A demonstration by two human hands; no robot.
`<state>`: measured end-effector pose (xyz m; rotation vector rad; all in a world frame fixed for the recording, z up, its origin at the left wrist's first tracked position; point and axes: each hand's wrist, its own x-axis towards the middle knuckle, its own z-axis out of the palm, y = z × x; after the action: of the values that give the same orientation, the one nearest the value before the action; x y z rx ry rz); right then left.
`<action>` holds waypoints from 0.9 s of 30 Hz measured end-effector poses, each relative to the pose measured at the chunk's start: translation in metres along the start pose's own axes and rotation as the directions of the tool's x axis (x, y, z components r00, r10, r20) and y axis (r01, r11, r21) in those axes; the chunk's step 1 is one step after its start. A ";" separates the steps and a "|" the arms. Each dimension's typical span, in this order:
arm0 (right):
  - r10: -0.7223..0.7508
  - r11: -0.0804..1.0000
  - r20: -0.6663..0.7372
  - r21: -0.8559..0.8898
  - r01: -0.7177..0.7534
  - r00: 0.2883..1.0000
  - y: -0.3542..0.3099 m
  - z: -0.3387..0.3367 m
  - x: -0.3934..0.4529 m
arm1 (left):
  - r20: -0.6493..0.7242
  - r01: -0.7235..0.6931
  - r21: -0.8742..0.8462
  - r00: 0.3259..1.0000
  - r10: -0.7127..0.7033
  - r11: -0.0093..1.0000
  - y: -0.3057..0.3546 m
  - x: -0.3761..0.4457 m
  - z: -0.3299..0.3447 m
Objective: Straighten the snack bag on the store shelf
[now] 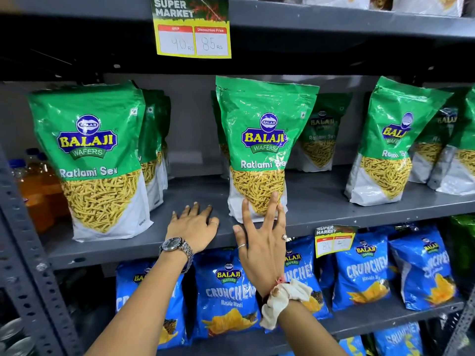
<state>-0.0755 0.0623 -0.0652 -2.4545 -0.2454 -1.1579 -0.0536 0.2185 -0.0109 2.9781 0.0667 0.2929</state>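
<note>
A green and white Ratlami Sev snack bag [262,140] stands upright in the middle of the grey metal shelf [334,201], close to the front edge. My right hand [262,240] is spread in front of its lower part, with fingertips touching the bottom of the bag and no grip on it. My left hand [194,226], with a wristwatch on the wrist, lies flat and palm down on the shelf just left of the bag, apart from it.
More green bags of the same snack stand at the left [95,160], at the right [390,142] and behind. Blue Crunchem bags [227,291] fill the shelf below. A yellow price tag [192,29] hangs above. Orange drink bottles [36,186] stand at far left.
</note>
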 end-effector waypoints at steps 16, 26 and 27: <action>-0.008 0.998 0.052 0.058 0.005 0.999 -0.002 -0.001 0.007 | -0.006 0.000 -0.012 1.000 0.000 1.000 -0.002 0.001 0.002; 0.206 0.861 0.119 0.450 -0.238 0.971 0.021 -0.017 0.053 | 0.000 -0.003 -0.010 1.000 0.003 1.000 -0.001 0.000 0.001; 0.207 0.859 0.143 0.447 -0.250 0.968 0.021 -0.018 0.058 | 0.000 -0.003 -0.012 1.000 0.003 1.000 -0.001 0.000 0.001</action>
<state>-0.0441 0.0345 -0.0169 -2.0459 -0.2177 -0.7777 -0.0530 0.2191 -0.0122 2.9667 0.0598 0.2925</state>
